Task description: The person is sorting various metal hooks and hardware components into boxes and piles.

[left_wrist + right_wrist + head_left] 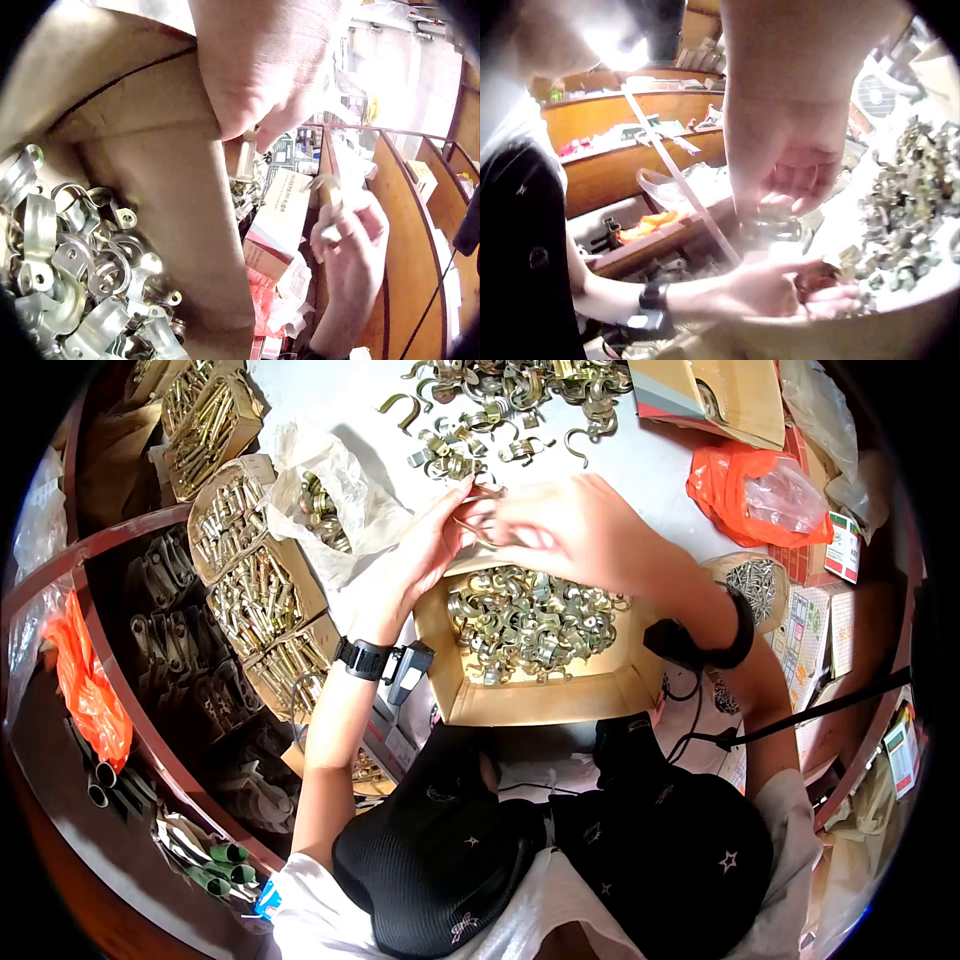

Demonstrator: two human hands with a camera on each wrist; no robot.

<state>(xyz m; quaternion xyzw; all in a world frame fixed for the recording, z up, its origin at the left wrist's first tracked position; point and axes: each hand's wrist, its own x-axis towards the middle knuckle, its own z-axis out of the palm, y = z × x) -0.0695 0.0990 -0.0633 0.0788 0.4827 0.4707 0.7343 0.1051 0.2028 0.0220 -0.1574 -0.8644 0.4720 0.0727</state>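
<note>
Above the far edge of a cardboard box (pixel 540 710) filled with curved metal clamps (pixel 535 622), both hands are close together. My left hand (pixel 432 548) pinches a metal clamp (pixel 244 159) at its fingertips; the same hand (pixel 769 289) is palm up in the right wrist view. Blurred in the head view, my right hand (pixel 570 525) has bent fingers. In the left wrist view the right hand (pixel 351 247) grips a small metal clamp (pixel 330 193) between thumb and fingers, apart from the left. Its exact shape is blurred.
Loose clamps (pixel 500 405) lie on the table beyond the hands. At the left are a plastic bag (pixel 355 485) with clamps and cartons of bolts (pixel 255 575). A red bag (pixel 715 495), an open carton (pixel 745 405) and a box of screws (pixel 755 585) stand right.
</note>
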